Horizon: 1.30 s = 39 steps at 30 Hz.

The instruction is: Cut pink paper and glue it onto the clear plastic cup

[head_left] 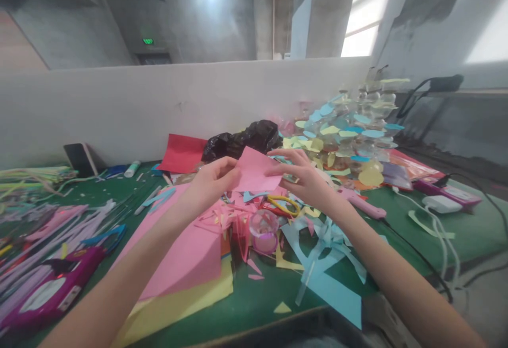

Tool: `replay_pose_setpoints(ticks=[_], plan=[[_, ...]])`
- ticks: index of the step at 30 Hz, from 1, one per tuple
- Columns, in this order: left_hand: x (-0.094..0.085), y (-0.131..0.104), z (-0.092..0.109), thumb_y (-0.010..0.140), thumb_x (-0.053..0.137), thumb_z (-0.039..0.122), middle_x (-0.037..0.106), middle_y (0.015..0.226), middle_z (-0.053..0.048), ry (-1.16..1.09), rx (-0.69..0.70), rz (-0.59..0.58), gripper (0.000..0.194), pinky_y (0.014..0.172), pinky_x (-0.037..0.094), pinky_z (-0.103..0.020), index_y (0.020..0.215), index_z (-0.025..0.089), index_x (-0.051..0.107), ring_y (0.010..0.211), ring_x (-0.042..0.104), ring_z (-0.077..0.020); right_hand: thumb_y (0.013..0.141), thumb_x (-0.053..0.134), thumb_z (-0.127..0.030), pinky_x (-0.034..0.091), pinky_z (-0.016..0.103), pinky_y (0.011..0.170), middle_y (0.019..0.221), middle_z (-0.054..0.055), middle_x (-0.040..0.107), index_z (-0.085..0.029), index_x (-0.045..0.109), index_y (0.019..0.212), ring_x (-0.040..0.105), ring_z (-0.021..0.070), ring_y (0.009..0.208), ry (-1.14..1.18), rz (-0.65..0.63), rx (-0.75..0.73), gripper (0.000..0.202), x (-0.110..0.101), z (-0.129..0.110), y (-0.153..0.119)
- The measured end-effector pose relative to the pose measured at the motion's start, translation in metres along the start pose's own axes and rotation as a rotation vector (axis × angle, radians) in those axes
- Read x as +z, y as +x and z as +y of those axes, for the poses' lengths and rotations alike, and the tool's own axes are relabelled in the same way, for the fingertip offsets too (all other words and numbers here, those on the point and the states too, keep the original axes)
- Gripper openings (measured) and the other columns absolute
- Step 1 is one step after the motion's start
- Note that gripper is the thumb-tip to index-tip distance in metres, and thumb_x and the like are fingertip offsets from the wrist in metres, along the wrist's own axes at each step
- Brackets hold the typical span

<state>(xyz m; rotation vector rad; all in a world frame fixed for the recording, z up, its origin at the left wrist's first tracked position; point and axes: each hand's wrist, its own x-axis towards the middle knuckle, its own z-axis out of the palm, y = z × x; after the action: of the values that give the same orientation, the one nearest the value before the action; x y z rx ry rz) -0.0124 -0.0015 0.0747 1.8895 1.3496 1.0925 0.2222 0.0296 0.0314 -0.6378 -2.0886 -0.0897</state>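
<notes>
A small sheet of pink paper [257, 172] is held up between both hands over the middle of the table. My left hand [218, 176] pinches its left edge between thumb and fingers. On the other side, my right hand [299, 176] grips the right edge, its thumb and fingers around the paper. Below them lie pink paper scraps [222, 215], yellow-handled scissors [288, 206] and a clear roll of tape [264, 231]. Larger pink sheets [186, 260] rest on yellow paper [178, 305] at the left, with blue paper cut-offs [333, 279] at the right.
At the back right stands a pile of clear cups with coloured paper pieces [349, 131]. A black plastic bag [254, 136] and red paper [182, 153] sit by the white partition [119, 109]. A pink glue gun [363, 204] trails a cord; purple power strips [55, 290] lie at the sides.
</notes>
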Motion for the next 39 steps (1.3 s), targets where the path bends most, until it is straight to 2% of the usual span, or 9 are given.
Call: replay_pose_setpoints(ticks=[3, 6, 8, 12, 15, 22, 29, 35, 39], plan=[[0.002, -0.011, 0.010, 0.077, 0.064, 0.049, 0.061, 0.079, 0.000, -0.011, -0.042, -0.013, 0.032, 0.059, 0.043, -0.023, 0.091, 0.020, 0.064, 0.071, 0.054, -0.0142, 0.092, 0.062, -0.018, 0.045, 0.045, 0.101, 0.126, 0.008, 0.063, -0.027, 0.074, 0.099, 0.047, 0.0252, 0.118, -0.152, 0.053, -0.148, 0.017, -0.015, -0.017, -0.014], [0.005, -0.021, 0.009, 0.079, 0.061, 0.049, 0.052, 0.068, 0.003, 0.009, -0.087, -0.087, 0.030, 0.053, 0.036, -0.022, 0.087, 0.020, 0.061, 0.061, 0.046, -0.0117, 0.092, 0.062, -0.017, 0.046, 0.043, 0.100, 0.121, 0.008, 0.067, -0.024, 0.072, 0.106, 0.049, 0.0251, 0.117, -0.259, -0.010, -0.212, 0.019, -0.020, -0.031, -0.030], [0.007, -0.026, 0.002, 0.081, 0.059, 0.049, 0.051, 0.067, 0.004, 0.028, -0.093, -0.106, 0.029, 0.053, 0.035, -0.023, 0.087, 0.020, 0.061, 0.060, 0.045, -0.0117, 0.093, 0.059, -0.014, 0.046, 0.042, 0.100, 0.117, 0.007, 0.069, -0.022, 0.069, 0.113, 0.052, 0.0240, 0.115, -0.300, -0.077, -0.227, 0.023, -0.019, -0.036, -0.039], [0.013, -0.030, -0.020, 0.085, 0.055, 0.049, 0.058, 0.075, 0.001, 0.010, -0.103, -0.156, 0.031, 0.054, 0.034, -0.025, 0.097, 0.021, 0.058, 0.065, 0.051, -0.0148, 0.096, 0.053, -0.013, 0.044, 0.044, 0.106, 0.116, 0.007, 0.071, -0.018, 0.065, 0.117, 0.058, 0.0218, 0.112, -0.281, -0.170, -0.243, 0.025, -0.011, -0.041, -0.048], [0.017, -0.031, -0.031, 0.085, 0.054, 0.048, 0.057, 0.070, 0.001, 0.009, -0.137, -0.176, 0.031, 0.054, 0.033, -0.025, 0.100, 0.021, 0.054, 0.062, 0.051, -0.0156, 0.096, 0.050, -0.015, 0.046, 0.045, 0.106, 0.115, 0.008, 0.072, -0.017, 0.065, 0.116, 0.061, 0.0219, 0.112, -0.238, -0.180, -0.238, 0.025, -0.008, -0.045, -0.051], [0.028, -0.031, -0.044, 0.086, 0.050, 0.048, 0.040, 0.059, 0.008, 0.008, -0.155, -0.230, 0.031, 0.051, 0.025, -0.024, 0.101, 0.021, 0.048, 0.053, 0.038, -0.0125, 0.096, 0.047, -0.015, 0.050, 0.043, 0.104, 0.117, 0.008, 0.072, -0.017, 0.063, 0.119, 0.064, 0.0216, 0.113, -0.211, -0.201, -0.236, 0.028, -0.011, -0.050, -0.059], [0.033, -0.033, -0.059, 0.089, 0.049, 0.047, 0.041, 0.061, 0.007, -0.028, -0.125, -0.245, 0.028, 0.053, 0.026, -0.024, 0.099, 0.021, 0.047, 0.056, 0.038, -0.0123, 0.096, 0.044, -0.012, 0.050, 0.041, 0.106, 0.119, 0.007, 0.072, -0.016, 0.064, 0.119, 0.065, 0.0209, 0.114, -0.208, -0.236, -0.241, 0.031, -0.009, -0.049, -0.064], [0.034, -0.035, -0.057, 0.088, 0.050, 0.046, 0.040, 0.061, 0.007, -0.050, -0.112, -0.231, 0.027, 0.053, 0.026, -0.024, 0.096, 0.021, 0.048, 0.056, 0.038, -0.0126, 0.089, 0.045, -0.014, 0.043, 0.044, 0.113, 0.130, 0.010, 0.067, -0.015, 0.062, 0.125, 0.057, 0.0211, 0.127, -0.129, -0.271, -0.157, 0.040, -0.015, -0.057, -0.060], [0.035, -0.034, -0.057, 0.087, 0.052, 0.045, 0.042, 0.060, 0.007, -0.068, -0.091, -0.218, 0.025, 0.053, 0.030, -0.025, 0.096, 0.021, 0.049, 0.055, 0.041, -0.0136, 0.093, 0.047, -0.027, 0.035, 0.043, 0.119, 0.145, 0.013, 0.054, -0.010, 0.050, 0.140, 0.043, 0.0222, 0.140, -0.112, -0.280, -0.129, 0.051, -0.010, -0.070, -0.047]])
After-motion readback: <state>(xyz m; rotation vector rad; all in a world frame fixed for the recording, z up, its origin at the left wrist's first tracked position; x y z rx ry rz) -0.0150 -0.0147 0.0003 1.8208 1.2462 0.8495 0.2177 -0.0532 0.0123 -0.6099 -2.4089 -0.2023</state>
